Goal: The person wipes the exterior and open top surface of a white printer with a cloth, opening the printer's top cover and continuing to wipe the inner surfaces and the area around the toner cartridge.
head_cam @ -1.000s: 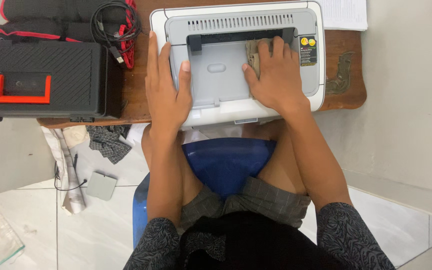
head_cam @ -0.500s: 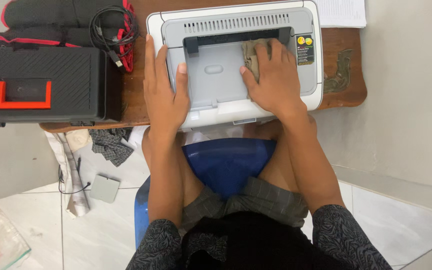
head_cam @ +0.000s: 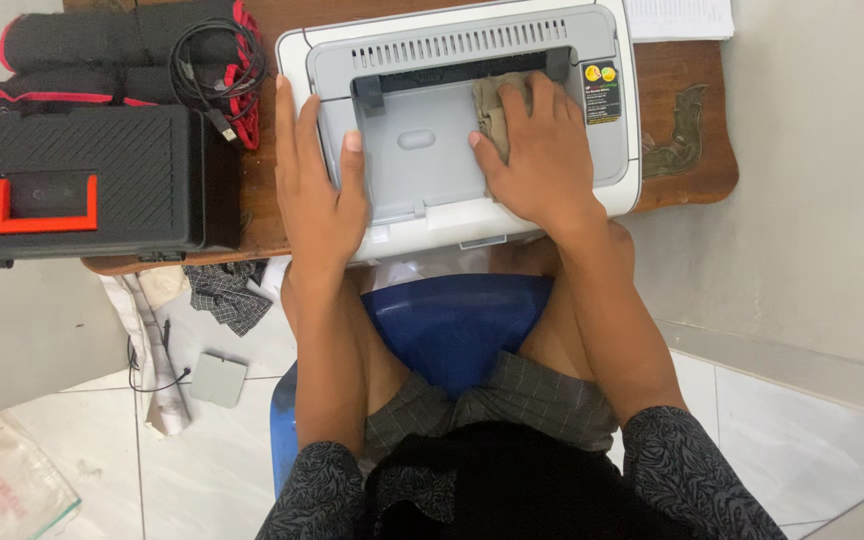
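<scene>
The work in hand is the wiping of a white and grey laser printer (head_cam: 422,70) that stands on a wooden worktop (head_cam: 687,150).

The right hand (head_cam: 537,160) lies flat, fingers together, pressed down on a folded tan cloth (head_cam: 489,100). The cloth sits under and just beyond the fingertips, on the grey output tray, touching the dark paper slot at its far edge. Only a corner of the cloth shows; the rest is hidden beneath the hand.

The left hand (head_cam: 312,185) rests on the printer's left edge, fingers extended and held close, thumb laid on the grey top. It holds nothing and appears to steady the machine.

Progress, as a judgement: the wipe is under way on the right part of the tray near the slot. The tray area between the two hands, the vent grille beyond the fingertips and the white casing look even in tone, and I cannot tell which parts have been cleaned. No dust or streaks can be made out at this distance, so the share left cannot be fixed.

Beyond the left hand, on the worktop, stand a black tool case with a red handle (head_cam: 72,185) and a rolled black pouch with a coiled cable (head_cam: 217,60).
</scene>
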